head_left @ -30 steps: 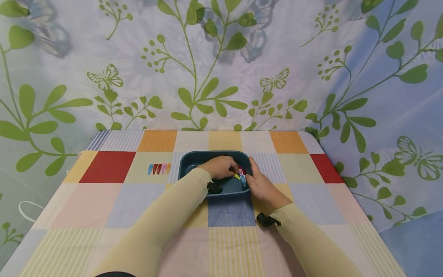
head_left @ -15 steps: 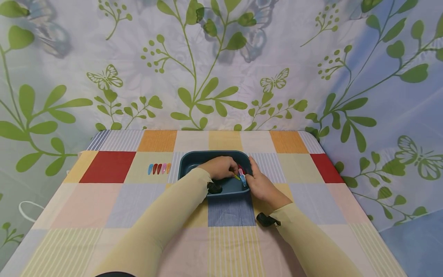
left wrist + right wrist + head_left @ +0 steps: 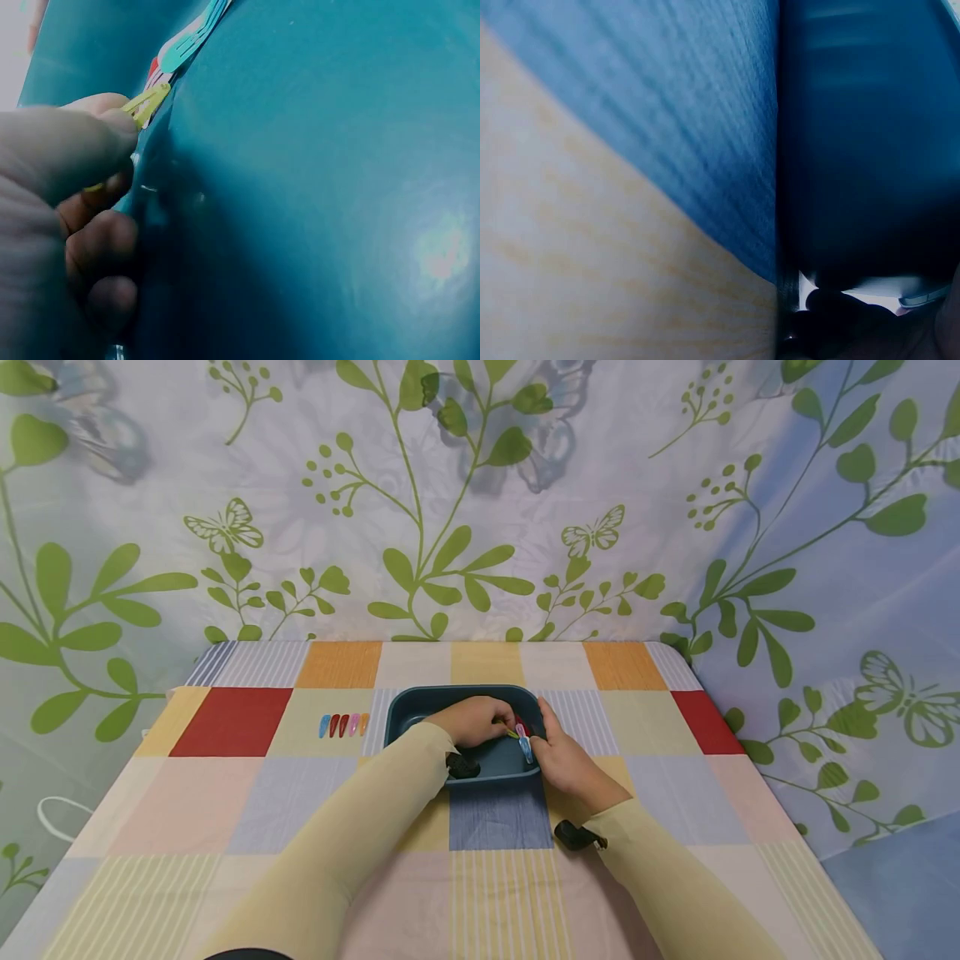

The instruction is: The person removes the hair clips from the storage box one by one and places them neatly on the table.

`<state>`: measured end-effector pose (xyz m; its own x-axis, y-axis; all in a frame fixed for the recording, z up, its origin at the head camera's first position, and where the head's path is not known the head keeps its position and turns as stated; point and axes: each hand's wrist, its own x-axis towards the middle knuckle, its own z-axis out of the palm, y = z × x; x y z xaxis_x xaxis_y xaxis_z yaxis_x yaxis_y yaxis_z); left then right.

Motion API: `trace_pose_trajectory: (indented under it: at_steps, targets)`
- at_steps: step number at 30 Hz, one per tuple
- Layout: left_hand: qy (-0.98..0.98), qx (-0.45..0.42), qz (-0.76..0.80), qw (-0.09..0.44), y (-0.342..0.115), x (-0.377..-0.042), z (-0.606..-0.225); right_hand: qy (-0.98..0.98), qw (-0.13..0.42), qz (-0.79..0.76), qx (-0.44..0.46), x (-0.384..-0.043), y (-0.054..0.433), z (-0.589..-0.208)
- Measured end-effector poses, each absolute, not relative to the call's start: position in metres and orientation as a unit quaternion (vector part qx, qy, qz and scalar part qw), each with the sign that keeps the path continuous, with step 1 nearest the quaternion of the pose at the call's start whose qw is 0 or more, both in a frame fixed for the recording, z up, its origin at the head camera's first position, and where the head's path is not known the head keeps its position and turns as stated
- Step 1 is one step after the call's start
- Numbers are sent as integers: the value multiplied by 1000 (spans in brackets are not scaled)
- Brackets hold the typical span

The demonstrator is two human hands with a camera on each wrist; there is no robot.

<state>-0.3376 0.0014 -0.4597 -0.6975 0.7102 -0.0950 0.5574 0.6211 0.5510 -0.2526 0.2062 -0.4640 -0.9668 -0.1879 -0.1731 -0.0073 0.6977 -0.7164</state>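
Inside the dark blue plastic tray [image 3: 498, 767], my left hand [image 3: 472, 722] pinches a yellow snap hair clip [image 3: 152, 99] between thumb and forefinger. Just beyond its tip in the left wrist view, a blue clip [image 3: 184, 52] and a bit of red show by the tray wall. In the head view, a pink clip [image 3: 521, 729] and the blue one lie near my right thumb. My right hand [image 3: 566, 764] grips the tray's right side, thumb over the rim and fingers along the outside. Its underside appears dark at the bottom of the right wrist view.
Left of the tray, several hair clips lie side by side in a row: a blue clip [image 3: 325, 726], red ones, a pink and an orange clip [image 3: 364, 723]. A patchwork cloth [image 3: 232, 718] covers the table. Behind it hangs a leaf-printed curtain [image 3: 330, 527].
My left hand has drawn slightly up and back with the yellow clip, which lay lower beside the blue one. My right hand keeps its place on the tray.
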Motion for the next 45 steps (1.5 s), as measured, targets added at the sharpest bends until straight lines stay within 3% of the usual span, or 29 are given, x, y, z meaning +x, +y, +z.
trace_pose_trajectory:
  at_steps: [45]
  targets:
    - [881,294,344,137,-1,-340,-456,913,114,-388,-59,-252,206,-463]
